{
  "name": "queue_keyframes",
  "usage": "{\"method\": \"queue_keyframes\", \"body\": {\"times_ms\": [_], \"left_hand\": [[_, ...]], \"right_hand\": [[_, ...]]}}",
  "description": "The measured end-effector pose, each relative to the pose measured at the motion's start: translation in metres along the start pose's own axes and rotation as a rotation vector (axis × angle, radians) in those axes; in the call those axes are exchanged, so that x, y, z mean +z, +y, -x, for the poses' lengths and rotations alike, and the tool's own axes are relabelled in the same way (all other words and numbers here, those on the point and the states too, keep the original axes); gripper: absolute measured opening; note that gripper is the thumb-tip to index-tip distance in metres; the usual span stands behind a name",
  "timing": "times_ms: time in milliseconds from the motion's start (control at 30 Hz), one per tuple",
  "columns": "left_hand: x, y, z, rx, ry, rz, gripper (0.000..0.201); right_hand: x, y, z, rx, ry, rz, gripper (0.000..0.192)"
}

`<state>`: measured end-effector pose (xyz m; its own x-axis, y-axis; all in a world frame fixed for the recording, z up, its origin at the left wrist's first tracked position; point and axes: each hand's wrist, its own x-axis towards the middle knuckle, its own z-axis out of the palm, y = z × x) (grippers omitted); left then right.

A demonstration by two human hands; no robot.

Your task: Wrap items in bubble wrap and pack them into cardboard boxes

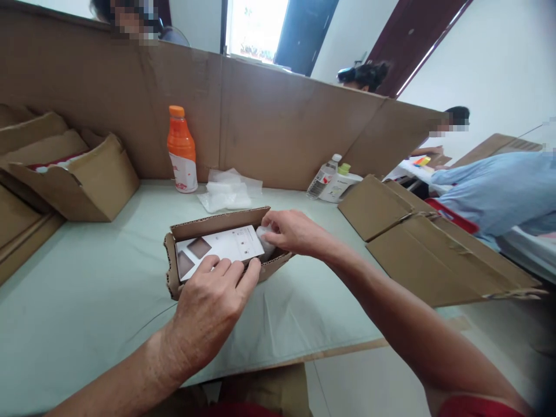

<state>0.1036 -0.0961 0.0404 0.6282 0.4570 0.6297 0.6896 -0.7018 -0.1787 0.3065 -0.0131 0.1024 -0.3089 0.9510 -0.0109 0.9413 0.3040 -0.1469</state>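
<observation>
A small open cardboard box point(174, 277) sits in the middle of the pale green table. Inside it lies a white printed card point(226, 243) with brown squares. My left hand point(212, 301) rests on the box's near wall, fingertips pressing the card's near edge. My right hand point(292, 231) reaches into the box's right end and grips a small white wrapped item point(264, 238), mostly hidden by the fingers.
An orange drink bottle point(181, 149) and clear plastic bags point(226, 191) stand behind the box. Two small bottles point(332, 179) are at the back right. Open cartons point(73, 174) sit left, flattened cardboard point(434, 255) right. A cardboard wall point(269, 116) fences the table. Other people are beyond it.
</observation>
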Motion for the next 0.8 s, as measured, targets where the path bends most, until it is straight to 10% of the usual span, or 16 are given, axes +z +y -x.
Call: {"method": "queue_keyframes", "body": {"times_ms": [400,533,667,800], "left_hand": [[-0.006,0.005,0.003,-0.037,0.039,0.084,0.039],[-0.022,0.009,0.03,-0.087,0.268,0.285,0.057],[-0.015,0.004,0.078,-0.563,0.361,0.246,0.07],[0.022,0.006,0.122,-1.041,0.265,0.494,0.075]], "right_hand": [[0.007,0.007,-0.009,-0.083,-0.019,-0.185,0.014],[0.0,0.024,0.032,-0.096,0.268,-0.303,0.02],[0.021,0.055,0.08,0.055,0.521,-0.464,0.018],[0.074,0.071,0.093,0.092,0.328,-0.649,0.041]]}}
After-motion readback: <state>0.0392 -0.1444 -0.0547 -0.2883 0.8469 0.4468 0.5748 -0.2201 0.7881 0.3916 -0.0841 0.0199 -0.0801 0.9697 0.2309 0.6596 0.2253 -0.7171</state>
